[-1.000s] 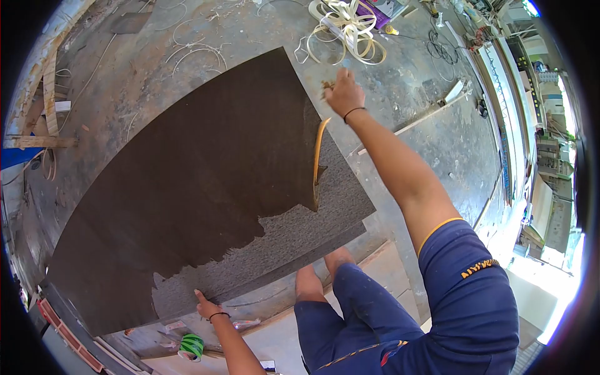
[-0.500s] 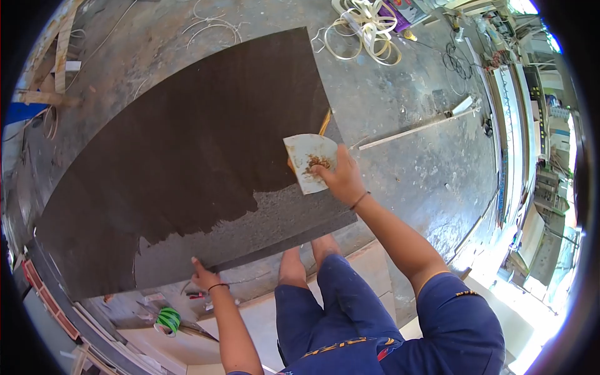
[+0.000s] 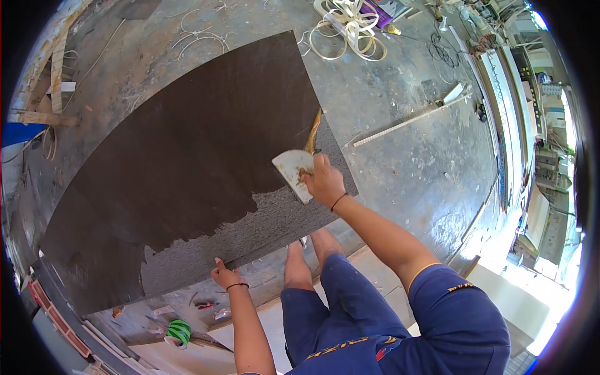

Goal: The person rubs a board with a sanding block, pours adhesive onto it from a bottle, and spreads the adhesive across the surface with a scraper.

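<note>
My right hand (image 3: pixel 325 182) grips a white, fan-shaped spreader (image 3: pixel 289 164) with brown smears on its face. The spreader is tilted over the right part of a large dark brown board (image 3: pixel 187 125) with one curved side. Beside it lies a streak of yellow-brown glue (image 3: pixel 314 132) at the border between the smooth dark surface and a rough, speckled grey strip. That strip runs along the board's near edge. My left hand (image 3: pixel 227 277) holds this near edge, its thumb up and the other fingers curled; their tips are partly hidden.
A green-striped roll (image 3: pixel 179 332) and red-handled pliers (image 3: pixel 207 305) lie on the floor near my left arm. Coiled pale edging strips (image 3: pixel 350 28) lie at the far side. A long thin strip (image 3: pixel 409 120) crosses the floor on the right. Stacked panels (image 3: pixel 509 131) line the right side.
My right hand has brought the spreader a little left and nearer to me, uncovering more of the glue streak. My left hand has shifted right along the board's near edge. The camera view has shifted slightly.
</note>
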`<state>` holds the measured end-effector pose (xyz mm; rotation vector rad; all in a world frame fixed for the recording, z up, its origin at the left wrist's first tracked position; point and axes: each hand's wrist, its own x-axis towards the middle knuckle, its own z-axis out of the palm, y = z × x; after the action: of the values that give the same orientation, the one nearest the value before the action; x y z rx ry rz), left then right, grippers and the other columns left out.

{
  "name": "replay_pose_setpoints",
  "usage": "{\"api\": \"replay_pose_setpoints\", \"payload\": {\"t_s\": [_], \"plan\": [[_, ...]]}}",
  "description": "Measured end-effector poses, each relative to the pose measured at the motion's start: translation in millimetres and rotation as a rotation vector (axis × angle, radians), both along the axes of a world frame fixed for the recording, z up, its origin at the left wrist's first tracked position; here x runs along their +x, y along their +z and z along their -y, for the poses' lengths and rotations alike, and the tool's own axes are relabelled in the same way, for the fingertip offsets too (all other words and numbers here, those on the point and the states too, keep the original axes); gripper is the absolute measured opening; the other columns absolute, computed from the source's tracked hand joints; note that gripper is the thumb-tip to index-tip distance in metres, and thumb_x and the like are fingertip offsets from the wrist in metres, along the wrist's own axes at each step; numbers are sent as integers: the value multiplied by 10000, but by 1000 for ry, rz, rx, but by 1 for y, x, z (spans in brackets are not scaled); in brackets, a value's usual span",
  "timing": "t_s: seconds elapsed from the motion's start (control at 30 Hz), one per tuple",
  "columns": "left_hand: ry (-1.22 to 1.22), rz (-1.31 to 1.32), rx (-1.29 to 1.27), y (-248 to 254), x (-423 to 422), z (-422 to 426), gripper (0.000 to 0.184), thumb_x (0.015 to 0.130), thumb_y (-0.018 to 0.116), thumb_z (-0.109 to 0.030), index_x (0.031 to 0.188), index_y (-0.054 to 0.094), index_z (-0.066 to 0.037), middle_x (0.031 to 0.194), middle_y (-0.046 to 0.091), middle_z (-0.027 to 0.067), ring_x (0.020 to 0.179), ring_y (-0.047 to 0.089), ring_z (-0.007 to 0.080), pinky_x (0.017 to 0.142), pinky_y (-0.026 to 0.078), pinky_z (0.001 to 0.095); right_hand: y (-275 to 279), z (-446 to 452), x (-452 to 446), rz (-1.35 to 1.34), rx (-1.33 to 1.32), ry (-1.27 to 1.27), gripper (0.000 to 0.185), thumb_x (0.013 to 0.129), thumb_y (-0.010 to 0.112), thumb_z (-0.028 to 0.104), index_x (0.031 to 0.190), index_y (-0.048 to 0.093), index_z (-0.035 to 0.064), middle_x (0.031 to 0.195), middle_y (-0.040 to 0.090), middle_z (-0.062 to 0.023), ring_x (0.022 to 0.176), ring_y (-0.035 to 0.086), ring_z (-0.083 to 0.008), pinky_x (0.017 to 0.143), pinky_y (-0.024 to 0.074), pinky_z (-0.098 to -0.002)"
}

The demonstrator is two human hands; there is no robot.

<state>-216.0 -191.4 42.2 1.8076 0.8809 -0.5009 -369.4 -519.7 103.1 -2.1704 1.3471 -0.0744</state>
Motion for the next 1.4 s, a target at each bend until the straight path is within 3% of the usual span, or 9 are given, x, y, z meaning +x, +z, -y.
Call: {"api": "replay_pose_setpoints", "payload": {"t_s": [0.27, 0.5, 0.57, 0.77, 0.93, 1.03, 1.17, 1.27, 1.4], "plan": [[-34, -72, 29, 4, 2, -6, 454, 850, 656, -428, 1031, 408, -92, 942, 446, 65, 809, 443, 212, 785, 451, 461, -13, 88, -8, -49, -246, -187, 375, 780, 619, 213, 1036, 417, 30, 1023, 524, -220, 795, 600, -439, 677, 500, -513], [-12, -66, 5, 7, 2, -2, 418, 865, 640, -411, 1028, 434, -86, 963, 484, 65, 782, 460, 196, 752, 471, 430, -4, 161, -41, -95, -540, -355, 418, 764, 637, 213, 1069, 428, 18, 1035, 543, -234, 903, 582, -427, 753, 471, -532], [-47, -70, -86, 9, 1, -5, 404, 873, 626, -429, 881, 371, -116, 885, 419, 36, 827, 419, 192, 717, 462, 446, 31, 161, -50, 17, -540, -339, 425, 762, 663, 225, 1061, 451, 11, 1018, 552, -228, 909, 583, -411, 764, 470, -511], [-4, 13, -132, 6, -5, -6, 396, 889, 607, -410, 925, 349, -111, 923, 429, 53, 825, 433, 194, 723, 476, 444, 83, 74, -25, 483, -116, -187, 447, 793, 714, 313, 1015, 520, -23, 986, 581, -190, 891, 585, -337, 787, 461, -428], [60, 118, -262, 14, -14, -1, 367, 906, 595, -365, 943, 338, -106, 973, 484, 77, 842, 507, 205, 719, 484, 406, 3, 25, -33, 84, 132, -76, 459, 809, 684, 270, 1099, 498, -33, 989, 604, -259, 894, 593, -445, 772, 480, -449], [150, 176, -307, 15, -15, 5, 355, 910, 594, -340, 948, 337, -98, 1006, 518, 96, 851, 552, 215, 719, 494, 390, -18, 47, -77, 152, 12, -78, 485, 824, 657, 239, 1190, 476, -23, 922, 614, -270, 896, 586, -467, 728, 474, -485], [211, 169, -253, 10, -29, 12, 351, 907, 601, -328, 951, 350, -86, 993, 534, 95, 842, 568, 216, 724, 514, 407, 50, 55, -88, 339, -399, -12, 509, 837, 640, 223, 1264, 460, 13, 834, 629, -226, 744, 624, -382, 651, 478, -439], [206, 74, -239, 18, -53, 41, 360, 879, 641, -325, 997, 406, -79, 1004, 541, 93, 836, 573, 238, 742, 537, 426, 96, 66, -88, 29, 224, 2, 528, 834, 655, 205, 1307, 466, 67, 889, 626, -177, 527, 481, -187, 533, 438, -302], [138, -2, -275, 12, -95, 80, 358, 867, 656, -307, 1032, 440, -75, 1012, 557, 110, 859, 590, 262, 751, 540, 442, 135, 61, -65, 340, 159, 326, 415, 819, 651, 162, 1215, 551, 86, 946, 629, -195, 728, 589, -285, 681, 475, -351]]}}
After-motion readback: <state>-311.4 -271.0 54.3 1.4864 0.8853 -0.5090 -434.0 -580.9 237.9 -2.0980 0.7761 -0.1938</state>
